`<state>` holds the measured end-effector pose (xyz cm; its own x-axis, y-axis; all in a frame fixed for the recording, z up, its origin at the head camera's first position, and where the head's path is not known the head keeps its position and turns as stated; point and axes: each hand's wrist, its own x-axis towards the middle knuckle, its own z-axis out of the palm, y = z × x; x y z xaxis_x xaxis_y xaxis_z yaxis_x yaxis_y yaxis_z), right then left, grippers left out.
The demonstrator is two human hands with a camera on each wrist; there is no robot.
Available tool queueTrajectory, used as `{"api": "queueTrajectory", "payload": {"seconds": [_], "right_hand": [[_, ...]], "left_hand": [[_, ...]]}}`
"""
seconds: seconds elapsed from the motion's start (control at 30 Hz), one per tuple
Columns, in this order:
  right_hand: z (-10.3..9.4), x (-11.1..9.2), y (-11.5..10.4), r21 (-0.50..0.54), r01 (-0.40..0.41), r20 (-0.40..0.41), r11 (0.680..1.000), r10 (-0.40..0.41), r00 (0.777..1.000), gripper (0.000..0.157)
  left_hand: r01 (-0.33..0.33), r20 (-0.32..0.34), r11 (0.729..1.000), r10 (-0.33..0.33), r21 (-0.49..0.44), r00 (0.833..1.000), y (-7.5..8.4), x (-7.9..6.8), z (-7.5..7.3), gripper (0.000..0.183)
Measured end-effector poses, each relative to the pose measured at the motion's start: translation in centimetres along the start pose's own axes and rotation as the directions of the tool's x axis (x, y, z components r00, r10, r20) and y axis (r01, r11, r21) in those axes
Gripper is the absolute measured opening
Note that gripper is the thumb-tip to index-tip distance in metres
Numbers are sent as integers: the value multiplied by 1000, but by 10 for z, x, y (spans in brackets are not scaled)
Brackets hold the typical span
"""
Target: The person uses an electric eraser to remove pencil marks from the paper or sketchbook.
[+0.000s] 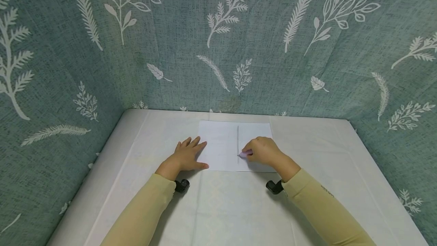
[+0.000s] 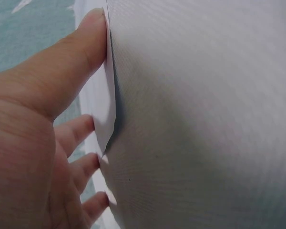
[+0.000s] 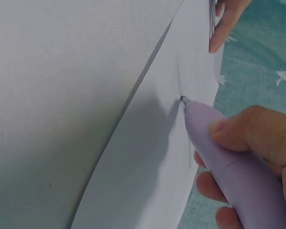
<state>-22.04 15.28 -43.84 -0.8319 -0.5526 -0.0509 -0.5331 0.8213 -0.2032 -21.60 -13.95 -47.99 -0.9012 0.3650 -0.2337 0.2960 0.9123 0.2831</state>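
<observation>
paper (image 1: pixel 220 145) lies on the white-covered table (image 1: pixel 232 208), bearing 1 straight line (image 1: pixel 238 136). left hand (image 1: pixel 187 156) rests spread at the paper's left edge; right hand (image 1: pixel 264 150) grips a lilac pen (image 3: pixel 236 174), tip on the line.

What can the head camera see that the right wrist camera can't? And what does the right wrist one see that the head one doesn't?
Only the head view shows the left sleeve, the right sleeve and the black gadgets at the wrists.

Only the right wrist view shows the thin seam around the purple pen; in the head view, fingers cover most of the pen.

Both show the pen in the right hand, the left hand at the other end of the white paper, the drawn line and the leafy cloth.
</observation>
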Motion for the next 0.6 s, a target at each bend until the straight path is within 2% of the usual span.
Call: {"api": "queueTrajectory", "payload": {"seconds": [0.47,0.6], "right_hand": [[0,0,0,-8,-46,13,999,46,999,21],[1,0,1,3,-30,11,1000,30,999,20]], "left_hand": [[4,9,1000,-3,-4,1000,0,0,0,93],[7,17,1000,-7,-6,1000,-1,0,-1,93]]}}
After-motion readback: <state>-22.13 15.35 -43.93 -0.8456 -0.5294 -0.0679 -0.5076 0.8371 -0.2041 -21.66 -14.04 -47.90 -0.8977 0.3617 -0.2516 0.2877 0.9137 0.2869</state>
